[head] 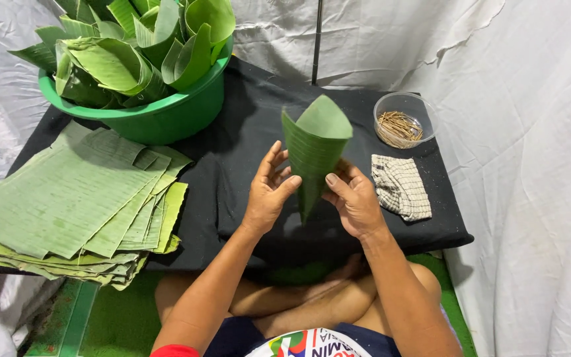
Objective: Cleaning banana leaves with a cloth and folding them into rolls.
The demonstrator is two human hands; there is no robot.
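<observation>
Here I see a green leaf cone (313, 155) held up over the middle of the black table (246, 132), point down and open mouth up, its rim tilted toward the far right. My left hand (269, 192) cups the cone's left side, fingers spread and half curled, fingertips touching the leaf near its lower half. My right hand (355, 201) grips the cone from the right, thumb pressed across the front seam, fingers wrapped behind. Both hands are closed on the cone only loosely, neither making a fist.

Under the hands the black cloth is bare, so there is room straight down and toward my lap. My crossed legs sit just below the table's near edge.

To the right, a checked rag (401, 186) lies near the right hand, and behind it a clear bowl (404, 119) of thin brown sticks sits close to the table's right edge. Little space is left beyond them before the cloth drops off.

To the left, a stack of flat leaves (77, 198) covers the table's left part and overhangs its near-left edge. Behind it a green basin (160, 112) stands at the far-left corner, packed with finished cones (133, 46). Basin and stack nearly touch. A white sheet (530, 165) hangs around the table on all far sides.
</observation>
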